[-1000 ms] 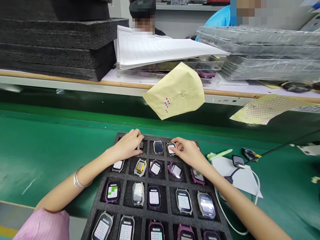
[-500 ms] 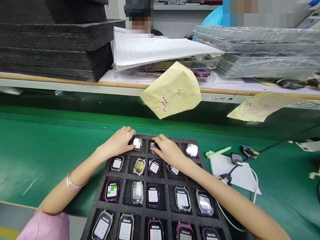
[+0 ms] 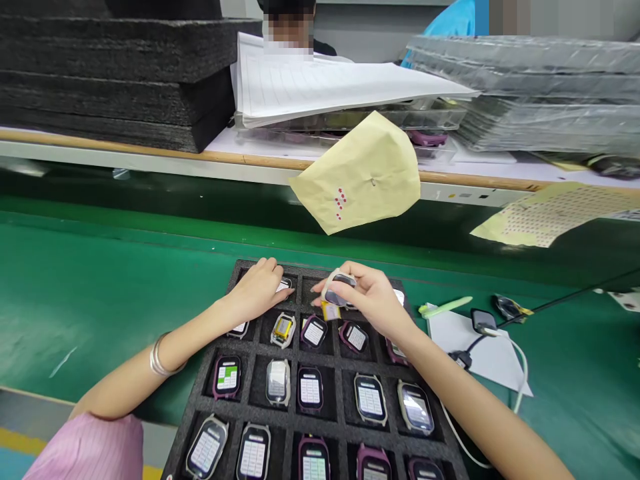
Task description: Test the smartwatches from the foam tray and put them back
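Note:
A black foam tray (image 3: 243, 360) holds smartwatches in its compartments, many with lit screens. At its back left corner my left hand (image 3: 256, 290) has its fingers and thumb closed about a pale smartwatch (image 3: 285, 285), partly hidden and still in its compartment. Raised just over the back row, my right hand (image 3: 373, 293) grips a pale-framed smartwatch (image 3: 336, 288) between thumb and fingers. A yellow battery (image 3: 331, 311) hangs below that watch. Another pale watch with a yellow battery (image 3: 283, 328) lies in the second row, beside a purple smartwatch (image 3: 314, 331).
On the right of the green bench (image 3: 100, 300) lie a white sheet (image 3: 493, 353), a green pen (image 3: 447, 307) and a cabled watch (image 3: 484, 320). A shelf beyond carries black foam (image 3: 100, 100), papers (image 3: 325, 87) and clear trays (image 3: 540, 80). Yellow paper (image 3: 370, 180) hangs off it. People sit behind.
My right hand has lifted the pale-framed smartwatch out of its back-row compartment, with its battery dangling. My left hand stays at the back left watch. The view has shifted slightly.

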Action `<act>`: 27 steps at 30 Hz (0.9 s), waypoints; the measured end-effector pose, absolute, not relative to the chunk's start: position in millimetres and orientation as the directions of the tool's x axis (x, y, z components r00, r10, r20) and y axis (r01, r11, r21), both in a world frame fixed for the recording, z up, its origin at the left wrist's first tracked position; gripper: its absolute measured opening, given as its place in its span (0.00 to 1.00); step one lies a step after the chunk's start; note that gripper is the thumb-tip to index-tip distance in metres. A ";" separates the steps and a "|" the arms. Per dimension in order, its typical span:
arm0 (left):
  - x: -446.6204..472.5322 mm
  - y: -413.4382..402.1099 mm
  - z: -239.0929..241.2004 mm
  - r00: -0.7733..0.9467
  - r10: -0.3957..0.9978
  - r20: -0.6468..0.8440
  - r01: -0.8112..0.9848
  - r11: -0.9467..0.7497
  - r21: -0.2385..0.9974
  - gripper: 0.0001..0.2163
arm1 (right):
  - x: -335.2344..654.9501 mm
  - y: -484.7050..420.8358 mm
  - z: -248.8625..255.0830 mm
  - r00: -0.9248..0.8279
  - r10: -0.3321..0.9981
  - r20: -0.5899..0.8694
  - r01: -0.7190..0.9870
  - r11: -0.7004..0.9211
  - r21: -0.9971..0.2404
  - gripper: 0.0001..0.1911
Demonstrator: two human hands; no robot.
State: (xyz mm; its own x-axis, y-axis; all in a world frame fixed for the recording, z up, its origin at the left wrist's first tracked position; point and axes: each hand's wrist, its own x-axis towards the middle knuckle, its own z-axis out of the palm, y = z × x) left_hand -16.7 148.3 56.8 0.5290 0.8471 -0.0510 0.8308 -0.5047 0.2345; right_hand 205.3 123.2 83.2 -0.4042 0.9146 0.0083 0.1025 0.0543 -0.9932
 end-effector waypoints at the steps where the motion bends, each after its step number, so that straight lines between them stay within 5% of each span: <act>1: -15.6 147.6 55.7 0.522 0.851 -0.048 0.834 -0.499 0.236 0.12 | 206.0 122.2 84.9 -0.388 0.921 -0.034 -0.001 -0.037 -0.999 0.12; 9: -15.3 143.3 62.3 0.505 0.862 -0.042 0.812 -0.458 0.363 0.10 | 203.5 115.2 83.2 -0.379 0.905 -0.195 -0.259 -0.305 -0.916 0.16; 20: -14.4 148.6 50.5 0.517 0.856 -0.018 0.761 -0.450 0.468 0.15 | 207.8 120.4 74.0 -0.280 0.908 -0.311 -0.117 -0.353 -0.928 0.16; 27: -16.7 151.3 53.3 0.561 0.827 -0.030 0.733 -0.479 0.483 0.15 | 209.1 121.7 70.7 -0.260 0.938 -0.230 0.042 -0.226 -0.973 0.19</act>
State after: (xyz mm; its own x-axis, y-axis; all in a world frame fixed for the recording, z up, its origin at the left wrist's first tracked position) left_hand -16.7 151.3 53.3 0.5609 0.8274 -0.0303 0.7328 -0.4791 0.4831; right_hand 209.1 121.7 70.7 -0.2600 0.9379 -0.2296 0.0423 -0.2265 -0.9731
